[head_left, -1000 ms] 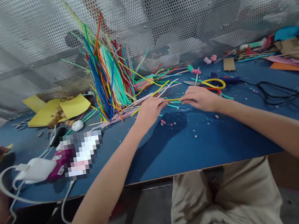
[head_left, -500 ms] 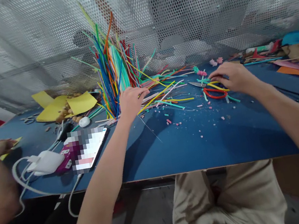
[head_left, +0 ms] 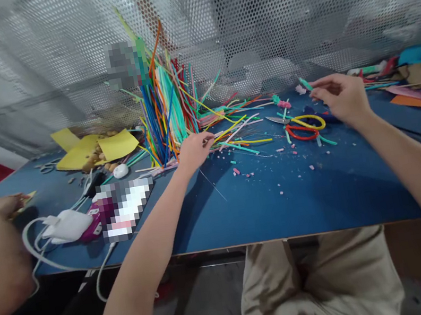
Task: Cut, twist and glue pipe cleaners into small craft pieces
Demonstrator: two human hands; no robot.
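My right hand (head_left: 346, 97) is raised over the back right of the table, fingers pinched on a short green piece of pipe cleaner (head_left: 305, 83). Below and left of it lie scissors (head_left: 302, 128) with one yellow and one red handle, among a few green pipe cleaner pieces. My left hand (head_left: 195, 151) is closed in a pinch beside the loose pipe cleaners (head_left: 243, 126); whatever sits between its fingertips is too small to make out. Just behind it stands a tall bundle of many-coloured pipe cleaners (head_left: 169, 105). Small fuzzy pink and green shapes (head_left: 283, 103) rest behind the scissors.
At the left, another person's hand (head_left: 0, 252) holds something yellow. A phone (head_left: 132, 208), white charger (head_left: 66, 226) and cables lie near the front left. Yellow sheets (head_left: 117, 143) are behind them. Clippings dot the blue table (head_left: 285, 215); a perforated metal panel (head_left: 249, 5) stands behind.
My right hand has lifted up and right from beside the scissors with the green pipe cleaner piece. My left hand has shifted slightly right and nearer to me.
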